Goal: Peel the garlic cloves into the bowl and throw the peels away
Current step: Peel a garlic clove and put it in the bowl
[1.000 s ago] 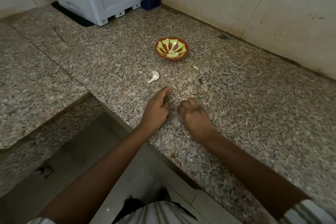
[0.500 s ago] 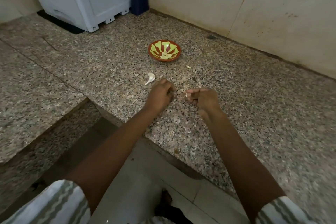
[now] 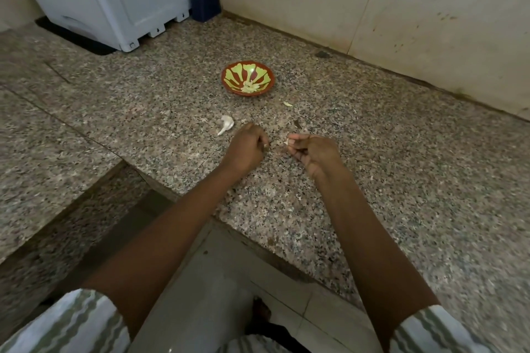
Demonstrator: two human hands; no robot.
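Head view: our hands work above the speckled granite counter (image 3: pixel 387 186).
Our right hand (image 3: pixel 314 152) pinches a small pale garlic piece (image 3: pixel 286 141) at its fingertips. Our left hand (image 3: pixel 246 147) is curled, and we cannot tell whether it holds anything. Just beyond it lies a white unpeeled garlic clove (image 3: pixel 226 124). Farther off stands the red-and-green patterned bowl (image 3: pixel 231 77) holding peeled cloves (image 3: pixel 250 86).

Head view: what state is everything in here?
Bowl, upright, peeled cloves inside.
Garlic clove, unpeeled, lying on the counter.
Left hand, fingers curled, contents hidden.
Right hand, pinching a pale scrap.
Loose peel, lying near the bowl.
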